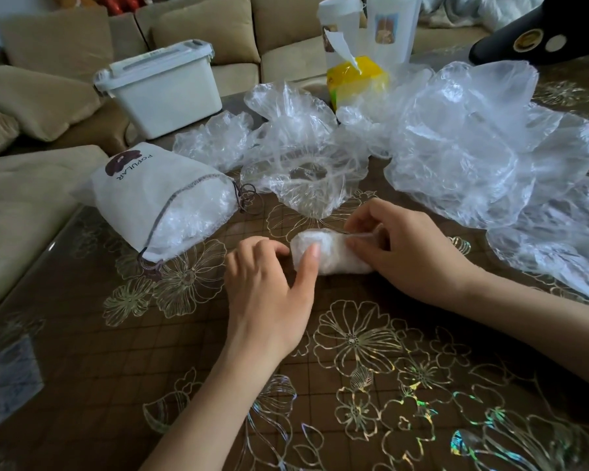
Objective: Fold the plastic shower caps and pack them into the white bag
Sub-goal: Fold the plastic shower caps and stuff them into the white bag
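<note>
Head view: a folded shower cap (pixel 327 253), compacted to a small white bundle, lies on the brown floral counter (pixel 354 385) between both hands. The left hand (pixel 269 294) presses its left end, grip closed on it with the thumb on top. The right hand (pixel 405 253) pinches its right end, grip clamped there. The white bag (pixel 150 202) lies on its side just left, mouth showing plastic inside. Loose shower caps (pixel 456 141) are heaped behind. A white lidded box (pixel 164 86) stands beyond the bag.

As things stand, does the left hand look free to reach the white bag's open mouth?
Probably yes: the left hand sits just right of the white bag, with only bare table between them, though it is pressing the folded cap.
</note>
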A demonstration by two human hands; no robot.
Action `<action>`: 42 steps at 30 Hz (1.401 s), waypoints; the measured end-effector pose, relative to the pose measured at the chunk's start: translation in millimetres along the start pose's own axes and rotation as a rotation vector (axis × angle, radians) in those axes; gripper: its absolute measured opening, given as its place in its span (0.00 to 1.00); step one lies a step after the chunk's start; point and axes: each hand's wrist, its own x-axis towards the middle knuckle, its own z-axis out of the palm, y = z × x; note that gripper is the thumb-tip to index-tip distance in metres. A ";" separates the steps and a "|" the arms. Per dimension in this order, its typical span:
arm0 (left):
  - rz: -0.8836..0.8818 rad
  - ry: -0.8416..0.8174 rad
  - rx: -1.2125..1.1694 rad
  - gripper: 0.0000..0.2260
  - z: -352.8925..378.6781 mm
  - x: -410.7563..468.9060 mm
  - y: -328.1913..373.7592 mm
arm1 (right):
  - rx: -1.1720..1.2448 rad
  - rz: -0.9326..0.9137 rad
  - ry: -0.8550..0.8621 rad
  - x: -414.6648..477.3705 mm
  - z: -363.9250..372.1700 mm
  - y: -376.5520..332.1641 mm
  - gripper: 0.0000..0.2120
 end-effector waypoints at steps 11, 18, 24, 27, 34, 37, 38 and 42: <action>-0.063 -0.117 -0.866 0.08 -8.0 4.2 10.8 | 0.236 0.090 0.003 -10.0 -4.8 -5.1 0.06; -0.137 -0.133 -1.051 0.08 -18.3 14.1 6.1 | 0.684 0.310 -0.233 -10.4 -13.2 -39.2 0.26; -0.223 -0.162 -1.210 0.07 -24.5 -0.4 -4.7 | 1.020 0.569 -0.421 -8.2 0.7 -39.5 0.18; -0.053 0.030 -0.839 0.09 -32.3 -12.7 -21.0 | 1.084 0.677 -0.301 -6.6 5.9 -39.3 0.18; 0.154 0.163 0.303 0.14 -62.0 13.9 -108.1 | 0.982 0.738 -0.198 7.4 26.8 -64.2 0.05; 0.090 0.057 0.279 0.19 -78.5 22.6 -106.7 | 1.015 0.756 -0.218 15.2 28.7 -85.1 0.11; 0.077 0.043 0.251 0.19 -77.7 23.4 -101.2 | 1.026 0.757 -0.211 17.9 31.2 -82.1 0.14; 0.096 0.095 0.107 0.19 -112.3 18.3 -83.7 | 0.855 0.686 -0.169 37.1 44.0 -125.1 0.08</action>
